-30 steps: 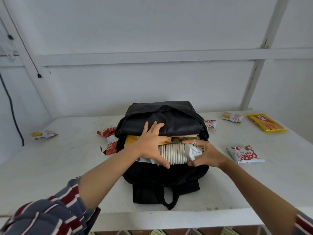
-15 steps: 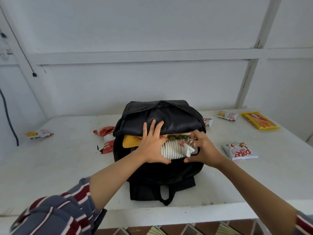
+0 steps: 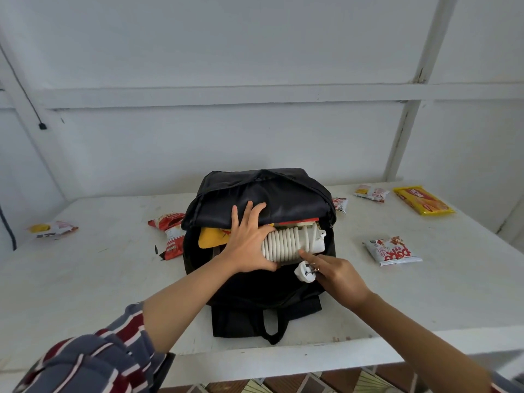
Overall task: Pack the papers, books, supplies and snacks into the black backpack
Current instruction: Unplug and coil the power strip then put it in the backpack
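Black backpack (image 3: 261,194) lies flat on the white worktop (image 3: 99,279), mouth gaping toward the person, top flap slumped over the far half. Carry loop (image 3: 272,327) hangs at the near edge. In the mouth: a white cord coil (image 3: 289,245) wound in tight turns round a white block, lying crosswise, half in and half out. Behind it a yellow packet (image 3: 211,238) on the left and a thin red-edged book (image 3: 297,222) under the flap. Left hand (image 3: 248,245) is spread, fingers straight and fanned, tips on the flap's edge, palm over the coil's left end, thumb along its near side. Right hand (image 3: 337,275): index finger stretched out, tip touching the coil's near right side; the other fingers are curled at the white plug (image 3: 304,272) and seem to pinch it, prongs toward the hand, just in front of the coil over the bag's black front. Snacks out on the worktop: a red packet (image 3: 170,231) touching the bag's left side, a far-left packet (image 3: 54,228) well apart, a red-and-white packet (image 3: 392,251) to the right, a yellow biscuit pack (image 3: 424,204) and a pale packet (image 3: 370,192) at the far right, a small packet (image 3: 340,204) just beside the bag's right shoulder. Striped sleeve (image 3: 93,361) shows on the left arm.
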`<state>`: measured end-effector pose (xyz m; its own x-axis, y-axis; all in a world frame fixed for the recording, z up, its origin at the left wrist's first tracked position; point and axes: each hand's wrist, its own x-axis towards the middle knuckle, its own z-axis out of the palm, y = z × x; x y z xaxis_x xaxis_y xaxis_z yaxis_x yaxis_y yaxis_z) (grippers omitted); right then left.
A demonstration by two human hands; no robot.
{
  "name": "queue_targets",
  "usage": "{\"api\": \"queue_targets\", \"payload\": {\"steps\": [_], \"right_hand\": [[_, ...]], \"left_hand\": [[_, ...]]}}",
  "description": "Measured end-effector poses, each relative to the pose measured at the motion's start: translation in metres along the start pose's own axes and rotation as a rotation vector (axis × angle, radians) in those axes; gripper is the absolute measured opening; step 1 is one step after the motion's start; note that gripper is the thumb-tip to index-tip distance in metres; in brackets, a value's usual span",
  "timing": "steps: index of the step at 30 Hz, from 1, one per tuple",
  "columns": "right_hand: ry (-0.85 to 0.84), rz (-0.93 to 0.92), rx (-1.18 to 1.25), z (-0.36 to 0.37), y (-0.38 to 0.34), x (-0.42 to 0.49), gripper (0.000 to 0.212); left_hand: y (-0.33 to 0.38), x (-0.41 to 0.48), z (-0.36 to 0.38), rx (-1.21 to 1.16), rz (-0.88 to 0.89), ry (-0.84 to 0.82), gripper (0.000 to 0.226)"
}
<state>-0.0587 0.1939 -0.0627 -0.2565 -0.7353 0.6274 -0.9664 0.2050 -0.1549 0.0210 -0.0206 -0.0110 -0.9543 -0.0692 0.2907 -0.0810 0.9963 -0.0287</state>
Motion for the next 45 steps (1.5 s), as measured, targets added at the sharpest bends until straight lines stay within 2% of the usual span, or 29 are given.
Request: {"api": "queue_targets", "payload": {"steps": [4,12,18,23,26,31,33,35,37,39,42,45], "right_hand": [[-0.079,-0.011,0.022,0.001,-0.005,0.001,0.031],[-0.174,0.042,0.034,0.013,-0.006,0.012,0.031],[-0.148,0.137,0.15,0.018,-0.016,0.008,0.046],[-0.07,0.145,0.098,0.026,-0.013,0.011,0.022],[-0.033,0.076,-0.029,0.027,-0.013,0.015,0.02],[0.22,-0.09,-0.326,0.02,-0.015,0.015,0.019],[0.291,0.005,-0.436,0.018,-0.018,0.015,0.03],[0.324,0.217,-0.421,0.018,-0.021,0.016,0.056],[0.287,0.425,-0.287,0.017,-0.024,0.017,0.084],[0.215,0.561,-0.118,0.016,-0.024,0.017,0.101],[0.074,0.681,0.073,0.015,-0.019,0.021,0.11],[0.026,0.647,-0.035,0.014,-0.016,0.023,0.105]], "left_hand": [[0.001,0.002,0.001,-0.033,-0.016,0.033,0.078],[0.003,0.002,0.004,-0.018,-0.03,0.04,0.081],[0.002,0.001,0.009,-0.016,-0.021,0.078,0.081],[0.003,0.001,0.008,-0.002,-0.017,0.069,0.081],[0.004,0.001,0.007,0.015,-0.018,0.042,0.083],[0.006,0.001,0.006,0.048,-0.022,0.003,0.085],[0.006,0.001,0.006,0.047,-0.022,0.004,0.085],[0.005,0.0,0.005,0.051,-0.018,0.007,0.086],[0.005,0.0,0.006,0.048,-0.015,0.019,0.085],[0.005,-0.001,0.006,0.047,-0.014,0.022,0.084],[0.004,0.0,0.006,0.047,-0.014,0.024,0.083],[0.002,0.001,0.007,0.04,-0.003,0.031,0.083]]}}
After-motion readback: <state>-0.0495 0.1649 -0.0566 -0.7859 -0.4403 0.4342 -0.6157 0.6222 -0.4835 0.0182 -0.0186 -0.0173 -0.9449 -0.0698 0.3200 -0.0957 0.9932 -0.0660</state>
